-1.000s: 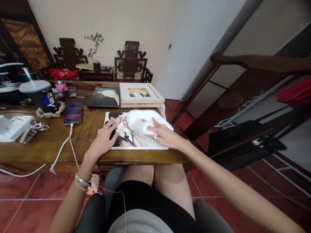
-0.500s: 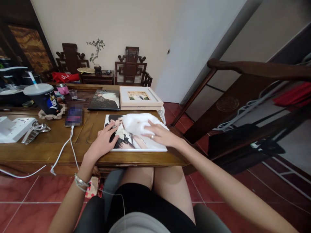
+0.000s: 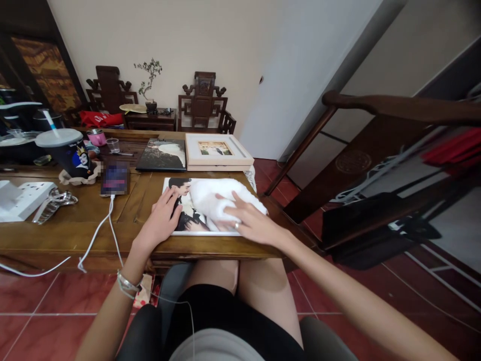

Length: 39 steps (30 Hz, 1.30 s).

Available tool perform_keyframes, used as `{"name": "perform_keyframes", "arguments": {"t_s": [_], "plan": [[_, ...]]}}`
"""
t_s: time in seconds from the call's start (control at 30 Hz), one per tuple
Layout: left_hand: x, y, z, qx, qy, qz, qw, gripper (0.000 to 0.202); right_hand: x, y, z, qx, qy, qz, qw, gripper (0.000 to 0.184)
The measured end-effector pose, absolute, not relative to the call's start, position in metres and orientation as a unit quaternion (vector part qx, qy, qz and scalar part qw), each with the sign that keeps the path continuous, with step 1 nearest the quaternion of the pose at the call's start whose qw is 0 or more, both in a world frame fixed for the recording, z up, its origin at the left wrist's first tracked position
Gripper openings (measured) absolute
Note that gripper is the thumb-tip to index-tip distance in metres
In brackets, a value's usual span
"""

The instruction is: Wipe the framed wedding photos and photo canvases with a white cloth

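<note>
A photo print or album (image 3: pixel 195 226) showing a couple lies flat near the table's front edge. My left hand (image 3: pixel 161 220) rests on its left side, with fingers stretched out and holding nothing. Over the right half of the picture is spread a fluffy white cloth (image 3: pixel 206 196). My right hand (image 3: pixel 252 221), wearing a ring, presses on this cloth and has part of it gathered under its fingers. The cloth hides much of the picture.
Behind the photo lie a dark album (image 3: pixel 161 154) and a white framed picture (image 3: pixel 191 150). Leftward are a phone (image 3: pixel 114 179) on a white cable, a lidded cup (image 3: pixel 73 155), a clear hair clip (image 3: pixel 52 203) and a power strip (image 3: pixel 32 198). A wooden chair (image 3: pixel 353 150) stands at right.
My right hand has slid slightly right and toward me with the white cloth, which now reaches farther over the photo's right edge. My left hand stays on the photo.
</note>
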State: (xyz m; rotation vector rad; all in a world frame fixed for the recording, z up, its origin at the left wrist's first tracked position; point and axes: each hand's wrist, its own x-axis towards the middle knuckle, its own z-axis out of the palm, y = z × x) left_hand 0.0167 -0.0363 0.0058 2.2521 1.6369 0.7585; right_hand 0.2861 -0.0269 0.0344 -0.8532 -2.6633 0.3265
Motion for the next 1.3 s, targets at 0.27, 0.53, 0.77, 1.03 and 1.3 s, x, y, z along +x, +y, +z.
{"name": "perform_keyframes", "arguments": {"t_s": [0.27,0.53,0.77,1.03,1.3], "plan": [[0.019,-0.037,0.009,0.776,0.576,0.226,0.122,0.053,0.29,-0.071,0.048,-0.265,-0.947,0.133,0.128,0.018],[0.014,-0.035,0.007,0.781,0.566,0.234,0.121,0.054,0.259,0.051,0.039,-0.321,-0.922,0.108,0.186,0.021],[0.012,-0.031,0.002,0.783,0.555,0.254,0.122,0.054,0.247,0.041,0.039,-0.325,-0.925,0.075,0.184,0.024],[0.014,-0.031,0.001,0.782,0.556,0.254,0.123,0.053,0.273,-0.084,0.049,-0.272,-0.946,0.126,0.126,0.025],[0.013,-0.032,0.002,0.785,0.555,0.248,0.116,0.052,0.272,-0.041,0.047,-0.292,-0.937,0.11,0.157,0.021]]}}
